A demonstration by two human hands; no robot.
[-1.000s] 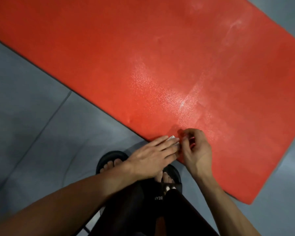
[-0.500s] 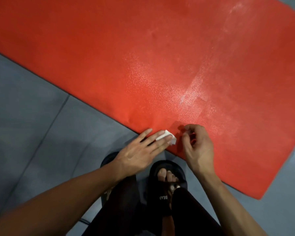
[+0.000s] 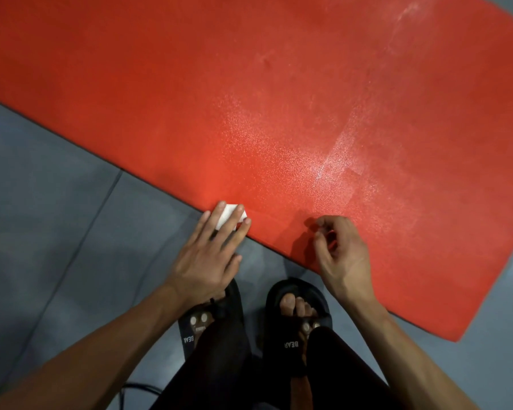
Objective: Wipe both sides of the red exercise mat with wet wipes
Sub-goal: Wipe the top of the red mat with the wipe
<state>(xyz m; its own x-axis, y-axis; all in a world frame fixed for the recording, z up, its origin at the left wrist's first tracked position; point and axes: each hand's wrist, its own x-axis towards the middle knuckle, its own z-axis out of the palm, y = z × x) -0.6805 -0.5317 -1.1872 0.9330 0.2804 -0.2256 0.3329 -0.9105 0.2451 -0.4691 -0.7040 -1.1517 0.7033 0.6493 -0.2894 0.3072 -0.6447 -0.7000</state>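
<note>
Mat (image 3: 279, 99) flat on floor (image 3: 42, 217). Left hand (image 3: 211, 253), fingers straight and slightly spread, presses wipe (image 3: 230, 216) at mat's near edge. Right hand (image 3: 342, 250) loosely curled, holding nothing visible. Best: flat pressure, overlapping strokes.

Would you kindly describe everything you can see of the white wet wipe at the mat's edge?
The wet wipe is a small white folded pad, soft-looking, lying flat at the near edge of the red exercise mat. The left hand presses it down with straight fingers spread across it, covering most of it; only its middle and right corner show. The right hand is apart from it.
</note>
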